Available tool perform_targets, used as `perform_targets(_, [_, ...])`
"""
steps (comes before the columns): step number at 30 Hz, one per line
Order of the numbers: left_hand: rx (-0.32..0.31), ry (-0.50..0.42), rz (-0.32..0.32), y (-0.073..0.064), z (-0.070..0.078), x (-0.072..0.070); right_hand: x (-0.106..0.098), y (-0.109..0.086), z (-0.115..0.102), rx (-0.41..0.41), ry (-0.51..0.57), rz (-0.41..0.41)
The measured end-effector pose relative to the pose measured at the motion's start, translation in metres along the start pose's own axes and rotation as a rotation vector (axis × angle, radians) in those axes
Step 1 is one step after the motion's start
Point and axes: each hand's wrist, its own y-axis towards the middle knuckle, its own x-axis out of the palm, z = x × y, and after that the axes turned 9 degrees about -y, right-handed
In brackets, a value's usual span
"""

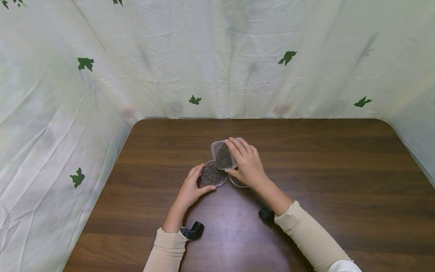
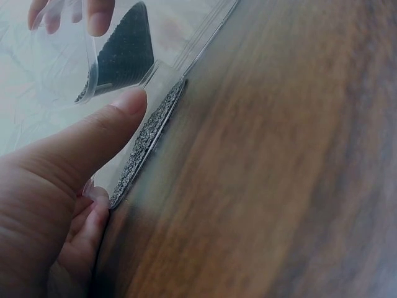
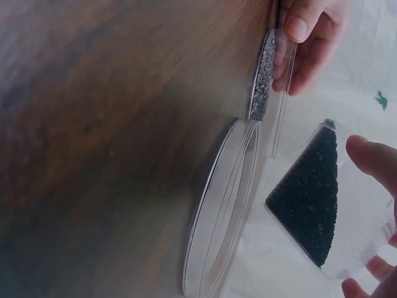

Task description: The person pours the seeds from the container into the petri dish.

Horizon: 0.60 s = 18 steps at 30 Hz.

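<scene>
My right hand (image 1: 249, 164) grips a clear plastic tub (image 1: 215, 147), tilted so that the dark seed-like grains (image 1: 223, 158) inside slope to its lower corner. The tub hangs over a round petri dish (image 1: 225, 184), whose floor is covered with similar speckled grains (image 1: 211, 174). My left hand (image 1: 190, 190) holds this dish at its left side, thumb at the front rim and fingers round the far side. A second clear petri dish (image 3: 214, 217) stands beside the first, partly under my right hand; how much lies inside it is hard to see.
A brown wooden table (image 1: 323, 170) carries everything. Behind and beside it hangs a pale cloth (image 1: 238, 75) with green bird shapes. Black wrist devices (image 1: 193, 231) sit at both cuffs.
</scene>
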Motion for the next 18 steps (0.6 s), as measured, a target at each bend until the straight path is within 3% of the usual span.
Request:
perform_targets(12, [0.003,-0.005,0.007,0.0000,-0.0005,0.0003,0.0009,-0.0027,-0.0028,0.175,0.211,-0.005])
perform_targets(18, [0.002,-0.003,0.008,0.0000,-0.0007,0.0006,0.0002,-0.0039,-0.0030,0.223,0.281,0.006])
